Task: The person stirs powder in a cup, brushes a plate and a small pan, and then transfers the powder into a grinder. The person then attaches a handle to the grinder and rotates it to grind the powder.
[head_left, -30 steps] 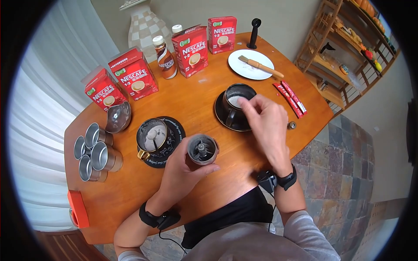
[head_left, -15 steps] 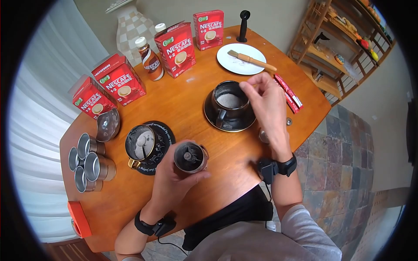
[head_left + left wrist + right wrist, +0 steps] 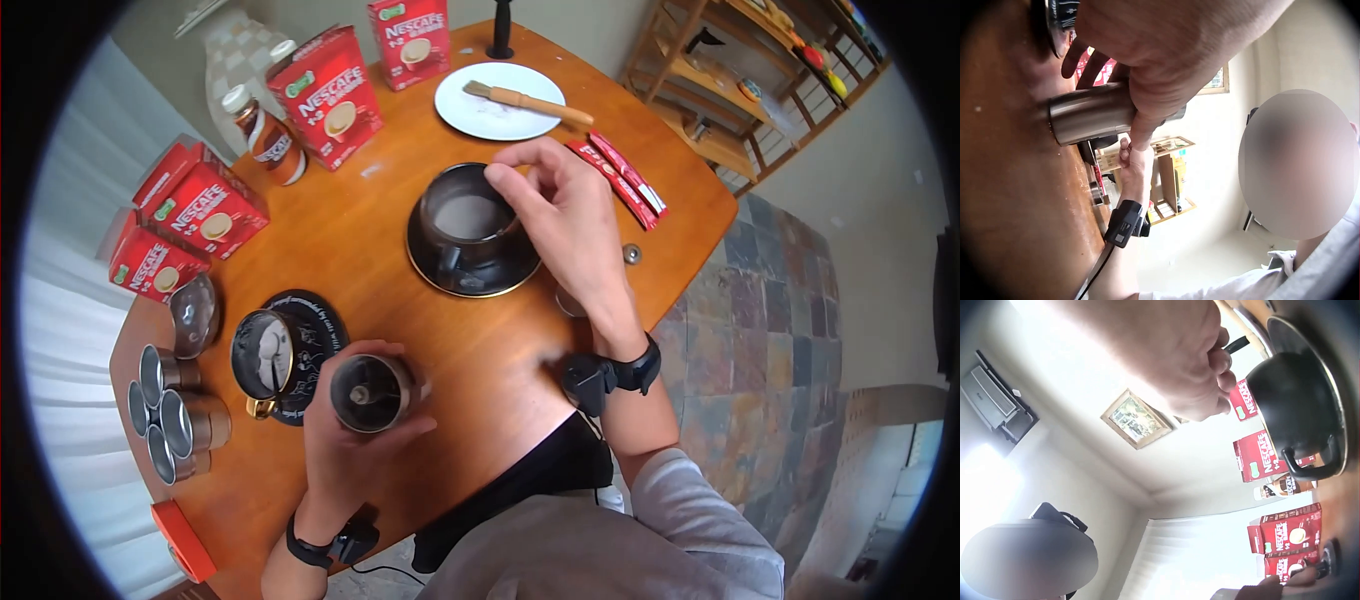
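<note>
In the head view my left hand [image 3: 345,425] grips a steel hand coffee grinder [image 3: 372,393], its open top facing up with the central shaft showing. The grinder's side is low over the table in the left wrist view. My right hand [image 3: 565,215] is over the rim of a black cup [image 3: 480,252], thumb and fingertips drawn together, with nothing visible between them. Pale powder lies inside this cup, which stands on a black saucer [image 3: 440,277]. To the left, a second dark cup [image 3: 254,375] with a gold handle holds powder and a spoon.
Nescafé boxes [image 3: 335,100] and a bottle [image 3: 270,145] line the back. A white plate [image 3: 470,118] carries a wooden brush [image 3: 530,102]; red sachets [image 3: 625,180] lie beside it. Several steel tins [image 3: 195,420], a clear bowl [image 3: 195,315] and an orange object [image 3: 183,540] are at left.
The head view has shifted right, so the table appears farther left. My right hand has drawn back from over the cup's middle to its right rim. My left hand still grips the coffee grinder.
</note>
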### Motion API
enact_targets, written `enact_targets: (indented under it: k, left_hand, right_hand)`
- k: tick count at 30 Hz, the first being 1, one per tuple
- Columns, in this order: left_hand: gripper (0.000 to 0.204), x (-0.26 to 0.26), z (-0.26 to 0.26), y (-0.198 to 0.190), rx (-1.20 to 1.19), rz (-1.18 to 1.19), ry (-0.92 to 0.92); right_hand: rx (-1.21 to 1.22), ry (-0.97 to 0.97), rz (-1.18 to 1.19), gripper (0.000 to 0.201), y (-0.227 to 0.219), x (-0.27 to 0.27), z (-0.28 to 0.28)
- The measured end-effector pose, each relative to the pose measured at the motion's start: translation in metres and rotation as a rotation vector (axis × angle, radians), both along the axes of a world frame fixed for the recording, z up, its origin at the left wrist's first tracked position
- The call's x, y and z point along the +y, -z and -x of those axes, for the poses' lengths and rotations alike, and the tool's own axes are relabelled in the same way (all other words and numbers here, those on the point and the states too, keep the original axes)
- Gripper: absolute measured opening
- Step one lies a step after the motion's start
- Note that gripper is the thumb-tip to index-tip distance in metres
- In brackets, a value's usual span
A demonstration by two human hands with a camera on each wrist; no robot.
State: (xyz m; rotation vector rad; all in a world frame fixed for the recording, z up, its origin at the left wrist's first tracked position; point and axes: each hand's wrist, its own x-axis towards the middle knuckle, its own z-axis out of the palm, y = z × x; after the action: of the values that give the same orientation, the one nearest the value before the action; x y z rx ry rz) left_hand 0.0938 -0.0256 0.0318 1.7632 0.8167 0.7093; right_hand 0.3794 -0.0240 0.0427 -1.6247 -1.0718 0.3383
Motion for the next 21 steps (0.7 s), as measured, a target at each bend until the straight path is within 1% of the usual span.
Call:
enact_targets:
  k: [1,3,6,9,12,13,16,17,21]
  left_hand:
    - [0.074,0.001,0.002,0.001,0.039,-0.035,0.008]
    - [0.074,0.001,0.002,0.000,0.029,-0.010,0.011]
    - [0.074,0.000,0.000,-0.003,0.029,0.017,-0.001]
    - [0.071,0.000,-0.003,-0.007,0.004,0.033,0.007]
    - [0.069,0.000,-0.004,-0.010,-0.009,0.019,0.019]
    - [0.068,0.000,-0.004,-0.011,-0.011,0.012,0.021]
    - [0.068,0.000,-0.003,-0.007,-0.012,-0.021,0.012]
    - [0.068,0.001,-0.003,-0.006,-0.020,-0.013,0.014]
    - [0.068,0.002,-0.002,-0.003,-0.017,-0.019,0.013]
  right_hand:
    - [0.021,-0.015,-0.003,0.017,-0.001,-0.002,0.001]
    - [0.066,-0.058,-0.018,0.017,-0.004,-0.004,0.005]
    - [0.048,-0.109,0.038,0.016,-0.014,-0.015,0.012]
    - [-0.139,-0.156,0.091,0.023,-0.015,-0.024,0.023]
    - [-0.422,-0.086,0.246,0.029,-0.015,-0.034,0.036]
    - [-0.419,-0.060,0.259,0.036,-0.014,-0.036,0.040]
    - [-0.517,-0.003,0.300,0.041,-0.007,-0.038,0.049]
    - [-0.532,0.012,0.325,0.047,-0.006,-0.036,0.050]
    - [-0.500,0.014,0.337,0.050,-0.003,-0.032,0.053]
